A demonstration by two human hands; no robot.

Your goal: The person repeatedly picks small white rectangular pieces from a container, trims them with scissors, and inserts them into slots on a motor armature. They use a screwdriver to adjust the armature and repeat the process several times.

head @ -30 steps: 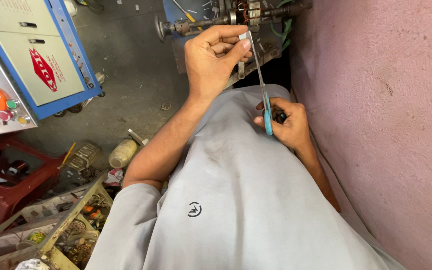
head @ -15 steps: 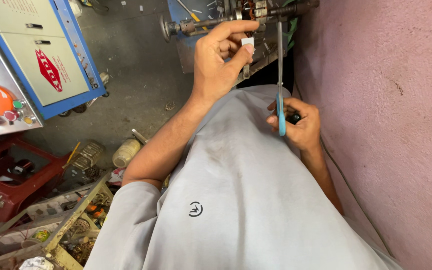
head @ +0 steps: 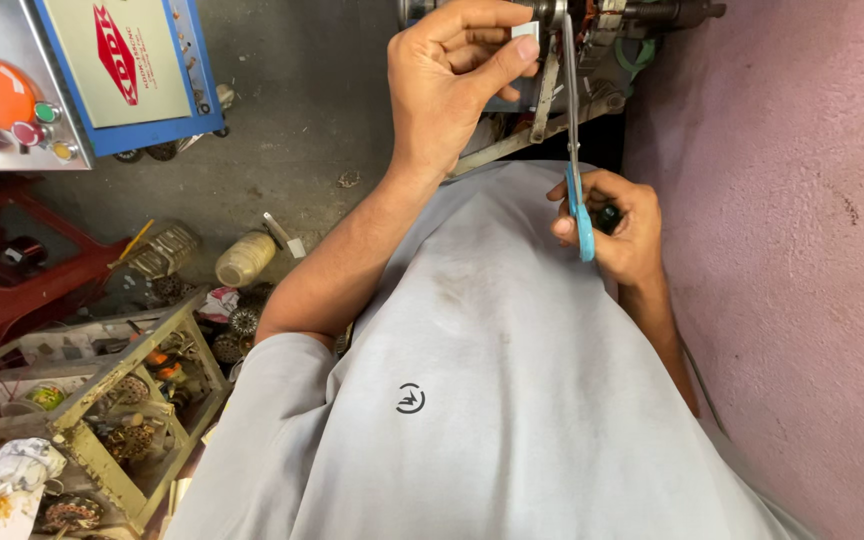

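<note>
Pink plaster wall [head: 782, 250] fills the right side; grey concrete floor [head: 292, 110] lies to the left. A motor-like metal assembly [head: 602, 30] sits at top. Left hand [head: 452, 90] pinches a small white strip [head: 525, 30] between thumb and forefinger, just beside the assembly. Right hand [head: 622, 225] is closed round blue-handled scissors [head: 574, 140], blades up, near the strip. Judged step: trimming the strip. A cut calls for blades astride it.

Blue-handled scissors [head: 578, 205], grey shirt [head: 512, 400], pink wall [head: 792, 250].
</note>
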